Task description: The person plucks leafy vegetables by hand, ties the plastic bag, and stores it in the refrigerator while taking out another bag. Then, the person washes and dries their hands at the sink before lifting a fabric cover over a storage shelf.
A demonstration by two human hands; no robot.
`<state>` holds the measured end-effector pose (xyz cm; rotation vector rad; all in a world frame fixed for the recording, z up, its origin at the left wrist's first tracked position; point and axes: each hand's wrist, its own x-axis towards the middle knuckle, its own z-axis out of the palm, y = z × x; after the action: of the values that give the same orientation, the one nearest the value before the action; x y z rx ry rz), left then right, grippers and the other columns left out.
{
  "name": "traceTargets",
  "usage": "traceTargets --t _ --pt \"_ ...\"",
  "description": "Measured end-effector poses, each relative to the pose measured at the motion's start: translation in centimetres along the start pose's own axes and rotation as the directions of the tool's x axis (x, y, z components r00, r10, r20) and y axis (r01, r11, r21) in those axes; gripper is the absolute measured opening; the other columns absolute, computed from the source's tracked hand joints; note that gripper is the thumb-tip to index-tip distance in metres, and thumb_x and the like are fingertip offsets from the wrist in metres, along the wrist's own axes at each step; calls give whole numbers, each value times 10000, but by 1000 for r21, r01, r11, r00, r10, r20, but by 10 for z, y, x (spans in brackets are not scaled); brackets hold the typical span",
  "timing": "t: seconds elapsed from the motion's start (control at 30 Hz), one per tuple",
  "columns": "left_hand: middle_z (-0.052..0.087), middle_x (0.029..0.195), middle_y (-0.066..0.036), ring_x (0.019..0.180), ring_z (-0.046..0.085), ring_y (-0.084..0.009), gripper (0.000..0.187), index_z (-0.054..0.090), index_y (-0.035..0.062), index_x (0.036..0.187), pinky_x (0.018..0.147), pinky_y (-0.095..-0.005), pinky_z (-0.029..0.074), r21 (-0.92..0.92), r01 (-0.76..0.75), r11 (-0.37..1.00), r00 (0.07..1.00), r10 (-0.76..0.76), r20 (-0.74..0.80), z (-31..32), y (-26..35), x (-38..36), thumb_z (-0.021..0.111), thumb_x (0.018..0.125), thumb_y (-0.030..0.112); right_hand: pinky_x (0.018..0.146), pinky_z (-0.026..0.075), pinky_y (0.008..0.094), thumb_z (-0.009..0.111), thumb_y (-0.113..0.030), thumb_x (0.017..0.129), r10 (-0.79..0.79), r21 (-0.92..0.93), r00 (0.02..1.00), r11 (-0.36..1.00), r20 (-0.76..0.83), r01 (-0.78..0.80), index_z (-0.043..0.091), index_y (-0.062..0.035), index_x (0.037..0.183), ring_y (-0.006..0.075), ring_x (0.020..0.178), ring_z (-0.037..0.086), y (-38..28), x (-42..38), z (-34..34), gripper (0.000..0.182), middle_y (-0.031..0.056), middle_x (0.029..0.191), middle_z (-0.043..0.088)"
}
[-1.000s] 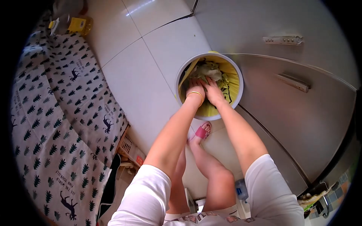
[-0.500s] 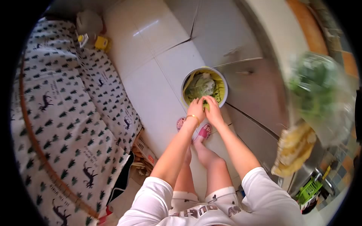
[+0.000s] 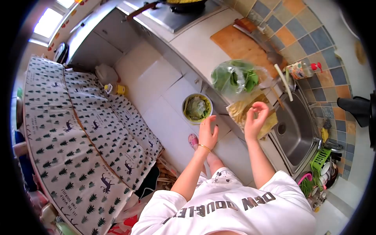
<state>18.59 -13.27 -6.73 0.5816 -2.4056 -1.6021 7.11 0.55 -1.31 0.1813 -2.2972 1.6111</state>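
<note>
My left hand is in the air with its fingers stretched out, empty, just on the near side of the bin. The bin is round with a pale rim and stands on the floor; vegetable scraps and a crumpled clear plastic bag lie inside. My right hand is raised at the counter edge, fingers loosely bent and apart, with nothing showing in it. It overlaps a crumpled yellow-brown sheet or packet in this view. Beyond that, a clear plastic bag of green leaves rests on the counter.
A cutting board with a knife lies farther along the counter. To the right are a steel sink, a bottle with a red pump and a green rack. A patterned cloth covers the table at left.
My hands have parted and lifted from over the bin, the right one moving over toward the counter. The view has swung up and right, showing the counter, stove and sink.
</note>
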Motion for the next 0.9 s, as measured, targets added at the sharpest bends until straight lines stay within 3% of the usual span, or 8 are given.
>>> traceTargets --t 0.07,0.17,0.33,0.47,0.5,0.67,0.83,0.9 --pt "619 1081 -122 1047 542 -323 417 555 66 1192 933 -396 427 44 -98 994 994 100 -45 -2 36 4 639 784 68 756 416 274 563 27 830 77 106 988 992 -133 -63 489 -28 1085 149 887 497 9 36 -16 271 57 1022 519" --pt "572 1081 -116 1048 489 -328 442 547 86 1180 923 -415 395 206 -248 947 957 272 -97 5 67 23 692 765 130 877 422 322 677 -77 823 182 -78 973 978 -143 -194 443 -22 1199 220 1052 493 26 78 -25 447 124 1153 490" --pt "516 1132 -99 1116 436 -329 549 502 119 1176 944 -455 324 345 -129 930 907 251 -337 50 112 81 763 706 227 987 373 446 812 -387 728 171 -335 983 924 -71 -185 353 45 1315 359 1185 424 70 124 -1 861 238 1276 428" --pt "502 1124 -79 1104 432 -312 512 491 125 1113 913 -454 312 420 16 907 922 148 -357 75 106 117 769 704 259 906 448 409 755 -308 793 379 -284 926 888 7 -361 500 2 1178 298 1056 541 71 135 3 556 167 1110 563" --pt "504 1115 -80 1084 438 -308 432 511 136 1067 890 -446 317 454 46 890 924 134 -358 73 102 124 748 729 265 839 478 375 716 -226 830 365 -277 930 891 -34 -360 575 -25 1047 263 930 604 58 135 1 327 115 976 624" --pt "585 1009 -66 1083 439 -317 169 616 118 888 888 -505 345 372 -47 927 890 208 -405 24 113 130 664 829 269 743 479 290 679 -136 857 266 -7 960 964 84 -267 610 -14 930 147 825 622 11 133 -30 158 62 865 656" --pt "570 970 -73 1002 429 -245 181 636 72 877 886 -365 368 198 -236 951 867 298 -398 -36 153 118 658 845 249 717 466 251 652 -137 884 175 246 977 949 117 -200 598 -17 901 105 781 611 -34 125 -79 133 38 814 645" --pt "556 972 -53 992 435 -213 159 633 45 854 869 -346 378 -68 -284 957 935 260 -242 -59 165 110 664 840 200 717 463 247 636 -132 897 207 342 965 905 162 -252 584 -21 880 98 763 603 -66 110 -108 124 37 797 640"
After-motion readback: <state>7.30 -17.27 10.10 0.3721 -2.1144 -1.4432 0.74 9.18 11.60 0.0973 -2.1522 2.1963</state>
